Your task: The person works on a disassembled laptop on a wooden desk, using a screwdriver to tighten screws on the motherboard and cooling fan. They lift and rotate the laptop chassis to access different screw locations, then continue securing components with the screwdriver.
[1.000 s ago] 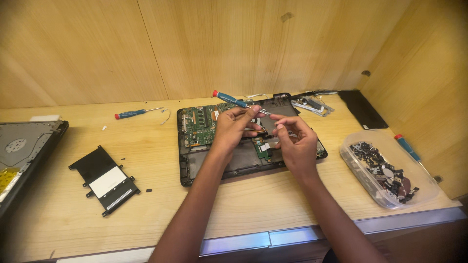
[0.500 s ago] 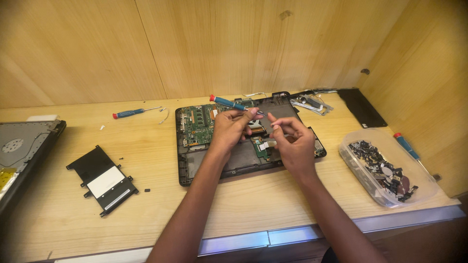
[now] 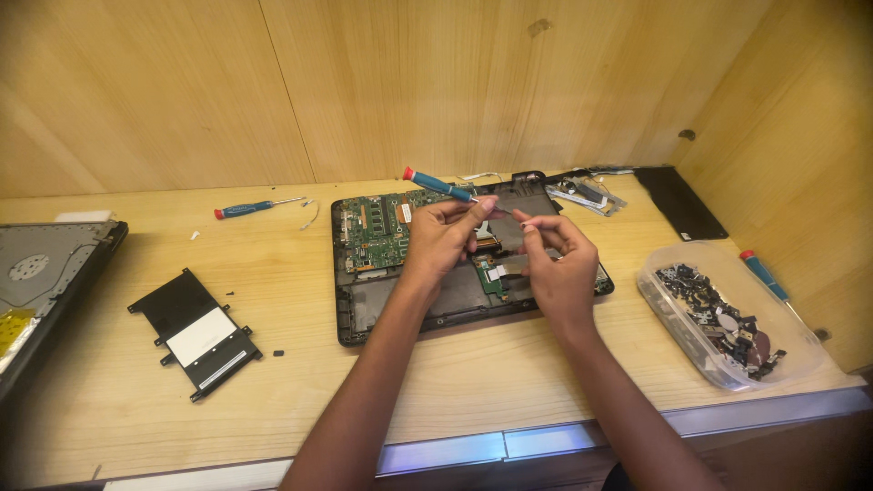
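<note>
A pale wooden bench [image 3: 473, 382] carries everything. Mid-bench, toward the back edge, lies an opened laptop base [image 3: 391, 300] (green board exposed). Left of it – a black battery pack [image 3: 195, 333] and a blue screwdriver [image 3: 255, 208]. At the left edge sits another laptop [image 3: 45, 282]; near the right edge – a clear tray of small parts [image 3: 727, 318].
</note>
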